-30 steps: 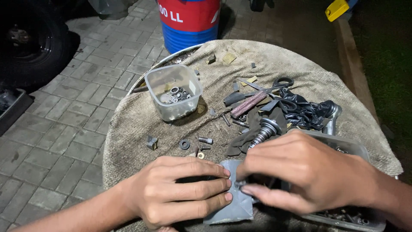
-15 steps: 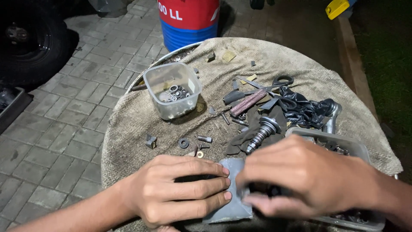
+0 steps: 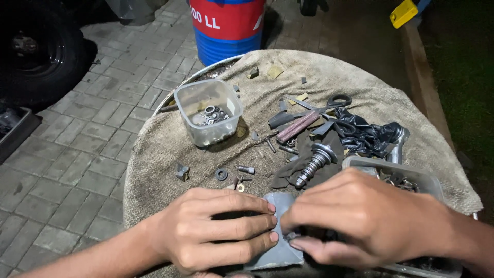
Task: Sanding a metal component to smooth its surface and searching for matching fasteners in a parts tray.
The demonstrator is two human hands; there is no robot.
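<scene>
My left hand and my right hand meet at the near edge of a cloth-covered round table. Both pinch a small grey sheet that lies between them; its lower part sticks out under my fingers. What lies under my right palm is hidden. Just beyond my right hand a threaded metal shaft with a spring rests on a dark rag.
A clear plastic tub of washers and nuts stands at the left. Loose bolts and a washer lie in front of my left hand. Scissors, black plastic and a second tub sit right. A blue-red drum stands behind.
My right hand has slid a little down and to the left over the grey sheet, so more of the threaded shaft shows. My left hand has stayed in place.
</scene>
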